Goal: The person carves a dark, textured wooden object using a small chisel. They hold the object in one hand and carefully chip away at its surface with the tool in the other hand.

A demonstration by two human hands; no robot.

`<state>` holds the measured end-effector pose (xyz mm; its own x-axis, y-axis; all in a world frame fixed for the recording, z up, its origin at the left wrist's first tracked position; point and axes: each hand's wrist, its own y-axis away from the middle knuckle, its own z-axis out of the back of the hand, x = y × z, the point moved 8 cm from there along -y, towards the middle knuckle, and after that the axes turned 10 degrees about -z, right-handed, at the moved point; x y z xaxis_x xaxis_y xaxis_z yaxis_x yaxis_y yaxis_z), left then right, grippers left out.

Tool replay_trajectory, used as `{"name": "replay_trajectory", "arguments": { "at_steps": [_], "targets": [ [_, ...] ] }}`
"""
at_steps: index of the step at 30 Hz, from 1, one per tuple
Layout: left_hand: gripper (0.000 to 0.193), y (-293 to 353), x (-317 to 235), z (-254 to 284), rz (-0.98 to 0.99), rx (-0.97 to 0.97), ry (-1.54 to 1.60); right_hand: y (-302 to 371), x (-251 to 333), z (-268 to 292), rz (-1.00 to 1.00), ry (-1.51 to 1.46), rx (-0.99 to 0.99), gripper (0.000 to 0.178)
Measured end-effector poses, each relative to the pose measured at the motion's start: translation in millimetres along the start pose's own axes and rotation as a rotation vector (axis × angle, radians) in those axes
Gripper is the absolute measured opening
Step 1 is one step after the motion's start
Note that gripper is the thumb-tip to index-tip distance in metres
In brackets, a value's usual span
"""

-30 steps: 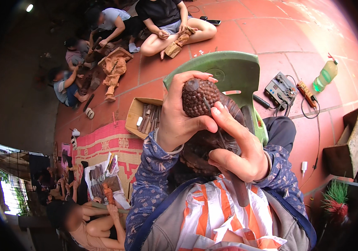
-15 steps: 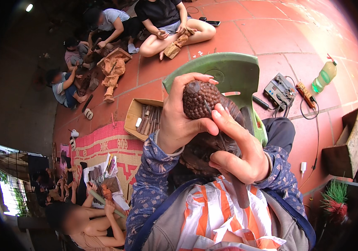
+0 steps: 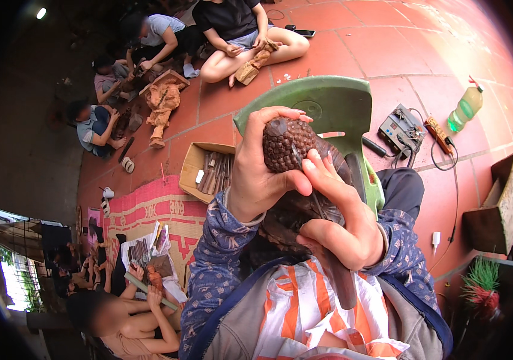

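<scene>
Firmly, hands (image 3: 262, 174) grip bumpy wooden carving (image 3: 286, 144).

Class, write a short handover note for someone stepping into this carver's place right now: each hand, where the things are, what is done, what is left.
Left hand: wrapped around the dark wooden carving, holding it up at chest height.
Right hand: grips a chisel, thumb braced on the carving's bumpy head.
Spare chisels lie in the cardboard box on the floor; green plastic chair just ahead.
Done: bumpy head texture is cut.
Left: cannot tell how much.
</scene>
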<state>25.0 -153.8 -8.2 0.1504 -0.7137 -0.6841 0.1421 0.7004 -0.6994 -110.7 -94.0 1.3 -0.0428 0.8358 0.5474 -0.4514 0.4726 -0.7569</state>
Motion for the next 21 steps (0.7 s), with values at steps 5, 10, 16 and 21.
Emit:
{"name": "replay_trajectory", "arguments": {
  "at_steps": [5, 10, 16, 21],
  "targets": [
    [0.088, 0, -1, -1, 0.024, 0.000, 0.016, -1, 5, 0, -0.047, -0.001, -0.048, 0.022],
    [0.089, 0, -2, -2, 0.072, -0.031, 0.013, -7, 17, -1, -0.115, 0.083, -0.113, 0.023],
    [0.068, -1, -5, -2, -0.022, -0.027, 0.021, -6, 16, -2, -0.033, 0.058, -0.186, 0.028],
    [0.052, 1, -4, -1, 0.093, -0.067, -0.023, -8, 17, -9, -0.041, 0.063, -0.282, 0.031]
  ]
}}
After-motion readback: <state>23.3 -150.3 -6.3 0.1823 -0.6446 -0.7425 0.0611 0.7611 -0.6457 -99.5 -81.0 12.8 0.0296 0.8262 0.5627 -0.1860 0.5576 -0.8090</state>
